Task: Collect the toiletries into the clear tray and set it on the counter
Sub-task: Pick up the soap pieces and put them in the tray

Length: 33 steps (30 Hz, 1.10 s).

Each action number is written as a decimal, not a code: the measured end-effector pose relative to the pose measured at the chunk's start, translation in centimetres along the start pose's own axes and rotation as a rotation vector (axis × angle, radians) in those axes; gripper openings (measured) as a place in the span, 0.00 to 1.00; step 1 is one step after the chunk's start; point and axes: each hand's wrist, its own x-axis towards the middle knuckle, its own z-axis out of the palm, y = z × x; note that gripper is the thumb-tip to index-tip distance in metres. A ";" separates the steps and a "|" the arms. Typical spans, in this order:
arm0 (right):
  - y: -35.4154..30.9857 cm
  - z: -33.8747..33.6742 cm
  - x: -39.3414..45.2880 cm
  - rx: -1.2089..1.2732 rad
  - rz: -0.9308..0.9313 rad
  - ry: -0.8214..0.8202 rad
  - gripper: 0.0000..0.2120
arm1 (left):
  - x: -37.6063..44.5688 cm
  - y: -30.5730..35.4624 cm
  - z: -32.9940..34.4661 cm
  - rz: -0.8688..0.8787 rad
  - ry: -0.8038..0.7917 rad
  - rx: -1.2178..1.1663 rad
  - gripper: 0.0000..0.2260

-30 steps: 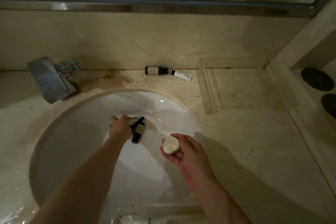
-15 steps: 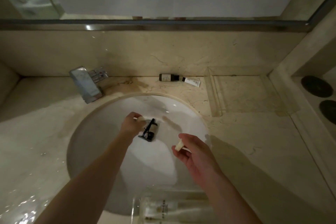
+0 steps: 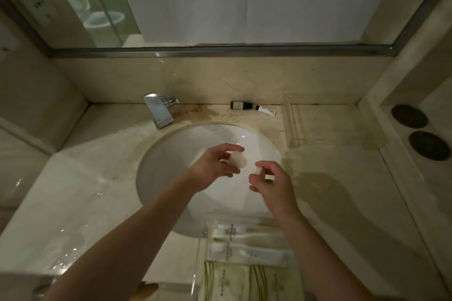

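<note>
1. The left hand (image 3: 215,166) is hovering over the sink (image 3: 171,166), its fingers curling around a pale round soap (image 3: 238,161) sitting between thumb and fingertips.
2. The right hand (image 3: 271,184), just right of it above the sink, is pinching a small pale piece (image 3: 258,170).
3. A clear tray (image 3: 203,252) holding packets is lying at the sink's near rim.
4. A dark bottle (image 3: 241,105) is lying behind the sink.

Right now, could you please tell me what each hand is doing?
Left hand: closed on a pale round soap.
Right hand: pinching a small pale item.
</note>
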 end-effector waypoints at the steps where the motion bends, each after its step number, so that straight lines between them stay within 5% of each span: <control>1: 0.0 -0.3 -0.5 -0.060 -0.042 0.003 0.15 | -0.8 0.1 0.4 0.018 -0.009 0.002 0.22; 13: 1.6 -2.8 -4.9 -0.467 -0.299 -0.042 0.20 | -7.3 -3.1 3.5 -0.019 0.058 0.031 0.23; 24: 5.3 -6.0 -7.1 -0.740 -0.248 -0.082 0.19 | -9.9 -7.8 6.0 -0.053 -0.032 0.607 0.23; 33: 7.3 -9.0 -8.2 -0.874 -0.184 -0.083 0.21 | -8.9 -8.8 10.1 -0.021 -0.074 0.817 0.22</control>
